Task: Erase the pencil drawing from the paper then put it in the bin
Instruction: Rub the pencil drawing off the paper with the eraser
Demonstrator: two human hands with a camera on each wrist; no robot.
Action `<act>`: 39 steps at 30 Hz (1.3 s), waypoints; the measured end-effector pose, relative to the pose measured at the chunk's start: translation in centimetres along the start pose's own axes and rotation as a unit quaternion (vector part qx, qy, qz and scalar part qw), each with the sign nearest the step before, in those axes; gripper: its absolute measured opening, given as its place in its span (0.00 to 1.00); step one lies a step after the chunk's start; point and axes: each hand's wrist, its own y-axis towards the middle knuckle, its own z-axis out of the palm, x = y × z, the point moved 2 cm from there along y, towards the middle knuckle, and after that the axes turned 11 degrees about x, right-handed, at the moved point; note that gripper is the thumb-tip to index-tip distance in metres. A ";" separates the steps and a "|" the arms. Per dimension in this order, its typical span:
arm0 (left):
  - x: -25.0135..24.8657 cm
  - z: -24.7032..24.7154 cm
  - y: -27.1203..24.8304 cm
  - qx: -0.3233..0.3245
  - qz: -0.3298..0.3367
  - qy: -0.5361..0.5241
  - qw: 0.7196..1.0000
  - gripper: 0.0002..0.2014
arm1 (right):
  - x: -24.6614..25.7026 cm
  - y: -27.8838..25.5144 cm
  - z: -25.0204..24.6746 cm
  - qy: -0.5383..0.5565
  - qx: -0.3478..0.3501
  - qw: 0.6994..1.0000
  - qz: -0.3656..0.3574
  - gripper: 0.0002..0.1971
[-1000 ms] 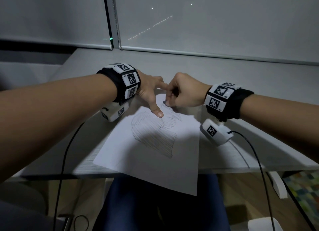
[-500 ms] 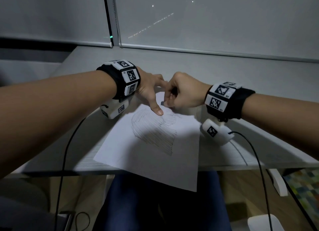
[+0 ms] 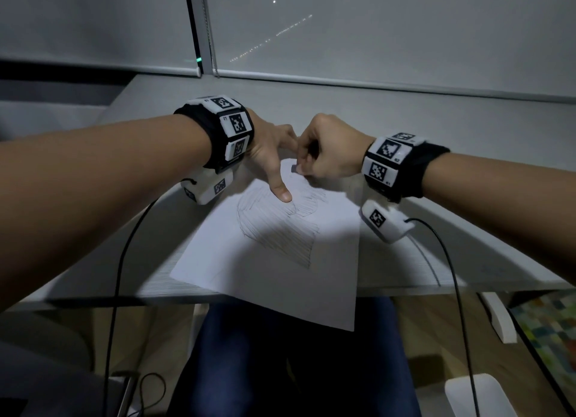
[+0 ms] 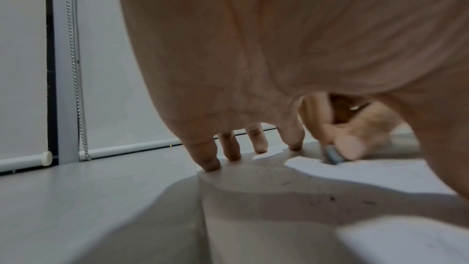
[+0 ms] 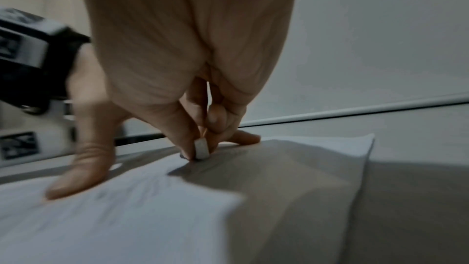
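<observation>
A white sheet of paper (image 3: 280, 279) lies askew on the grey desk (image 3: 405, 130), its near corner hanging over the front edge. A hatched pencil drawing (image 3: 280, 229) fills its middle. My left hand (image 3: 277, 164) is spread flat, with its thumb (image 3: 283, 195) on the drawing and its fingertips (image 4: 210, 164) on the sheet's far edge. My right hand (image 3: 300, 167) pinches a small grey eraser (image 3: 293, 168) between thumb and fingers, pressed on the paper (image 5: 127, 208) just beyond the drawing's top. The eraser (image 5: 201, 149) stands on edge. Dark crumbs dot the paper (image 4: 330, 198).
Roller blinds (image 3: 374, 27) close off the back of the desk, with a bead chain (image 4: 76, 67) at the left. Cables (image 3: 458, 292) hang from both wrist cameras over the desk's front edge. A white rounded object (image 3: 477, 395) sits on the floor at the lower right.
My right hand has slid the eraser a little farther up the sheet, away from the left thumb. The left hand stays pressed on the paper.
</observation>
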 end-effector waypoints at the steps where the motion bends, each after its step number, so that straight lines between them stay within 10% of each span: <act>1: 0.1 -0.1 0.1 0.010 0.004 -0.001 1.000 0.56 | -0.3 0.3 -0.1 0.001 -0.012 1.000 0.012 0.06; 28: -0.3 -0.1 0.0 -0.020 -0.010 -0.006 1.000 0.62 | 0.1 0.3 0.2 -0.015 -0.032 0.999 -0.005 0.05; 35: -0.2 -0.2 0.2 -0.025 -0.008 -0.010 1.000 0.60 | 0.9 -1.7 0.6 -0.001 0.068 0.994 -0.089 0.02; 39: 0.1 -0.7 -0.3 -0.001 0.024 -0.028 0.999 0.64 | -2.3 -1.7 -1.1 0.045 -0.036 0.998 -0.026 0.05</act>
